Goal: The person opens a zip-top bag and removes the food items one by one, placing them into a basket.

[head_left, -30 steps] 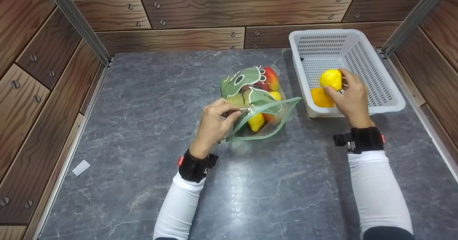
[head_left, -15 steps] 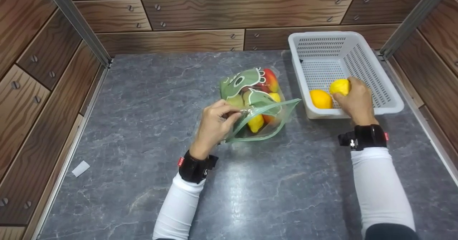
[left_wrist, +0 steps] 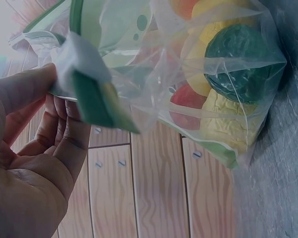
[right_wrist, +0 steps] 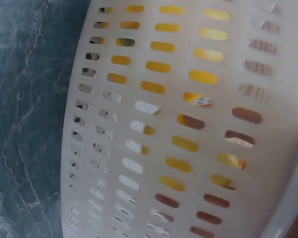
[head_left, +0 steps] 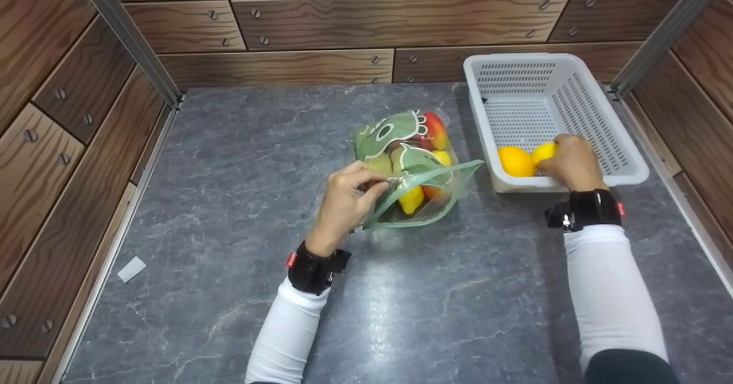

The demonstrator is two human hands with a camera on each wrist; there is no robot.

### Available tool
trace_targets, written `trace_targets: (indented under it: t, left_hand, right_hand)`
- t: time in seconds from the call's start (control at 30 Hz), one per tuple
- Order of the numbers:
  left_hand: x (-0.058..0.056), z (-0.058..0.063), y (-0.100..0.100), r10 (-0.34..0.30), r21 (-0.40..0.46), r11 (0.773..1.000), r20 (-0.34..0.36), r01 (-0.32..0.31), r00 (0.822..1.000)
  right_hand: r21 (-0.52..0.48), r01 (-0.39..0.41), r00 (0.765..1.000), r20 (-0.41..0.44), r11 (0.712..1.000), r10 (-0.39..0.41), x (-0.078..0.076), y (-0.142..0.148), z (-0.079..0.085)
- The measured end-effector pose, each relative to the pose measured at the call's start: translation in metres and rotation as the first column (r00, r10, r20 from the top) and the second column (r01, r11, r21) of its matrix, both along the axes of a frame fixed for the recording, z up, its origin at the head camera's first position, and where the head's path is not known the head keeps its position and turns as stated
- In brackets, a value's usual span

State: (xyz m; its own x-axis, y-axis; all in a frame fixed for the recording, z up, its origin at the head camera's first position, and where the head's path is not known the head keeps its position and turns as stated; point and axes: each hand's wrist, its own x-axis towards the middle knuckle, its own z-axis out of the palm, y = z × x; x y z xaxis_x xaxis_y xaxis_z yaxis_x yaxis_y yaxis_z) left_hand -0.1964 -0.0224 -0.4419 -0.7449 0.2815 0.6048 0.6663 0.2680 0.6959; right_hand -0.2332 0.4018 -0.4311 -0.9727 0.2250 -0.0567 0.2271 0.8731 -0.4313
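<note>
Lemon [head_left: 543, 152], in the head view, sits low in the near end of a white basket [head_left: 518, 58], at the right of a grey surface [head_left: 257, 161]. The right hand [head_left: 575, 161] reaches over the basket's near rim and grips the fruit from its right, covering enough of it that its long axis cannot be told. An orange [head_left: 515, 161] lies just to its left, in the near left corner; whether the two touch is unclear. Farther left, apart from the basket, a clear and green bag [head_left: 401, 123] of fruit lies on the surface. Its mouth gapes toward the near side, one corner pointing right at the basket. The left hand [head_left: 348, 198] is the nearer to the bag, pinching the left edge of the mouth.

In the left wrist view, thumb and fingers grasp that edge; a round green fruit [left_wrist: 238, 62] and a wrinkled pale yellow one [left_wrist: 226, 119] show through the plastic.

In the right wrist view, the basket's slotted wall fills most of the scene. Yellow and orange patches show through the slots, but the grip cannot be made out from here.
</note>
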Motion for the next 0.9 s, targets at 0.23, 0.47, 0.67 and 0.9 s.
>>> trace_targets:
  t: [0.23, 0.47, 0.67, 0.9]
  left_hand:
    - [-0.0005, -0.0004, 0.0000, 0.005, -0.010, 1.000, -0.028, -0.006, 1.000]
    - [-0.0012, -0.0004, -0.0001, 0.007, -0.017, 1.000, -0.035, -0.008, 0.999]
    - [-0.0018, -0.0014, 0.0001, 0.003, -0.016, 1.000, -0.029, -0.003, 1.000]
    - [-0.0021, -0.0018, -0.0003, 0.012, -0.026, 1.000, -0.030, -0.013, 0.999]
  right_hand:
    - [0.073, -0.033, 0.993, 0.119, 0.997, 0.025, -0.0039, 0.0042, 0.0016]
    - [0.071, -0.081, 0.977, 0.203, 0.994, 0.065, -0.0047, 0.0077, 0.0048]
    - [0.065, -0.110, 0.958, 0.272, 0.992, 0.088, -0.0047, 0.0092, 0.0070]
    - [0.058, -0.099, 0.970, 0.230, 0.993, 0.084, -0.0007, 0.0062, 0.0096]
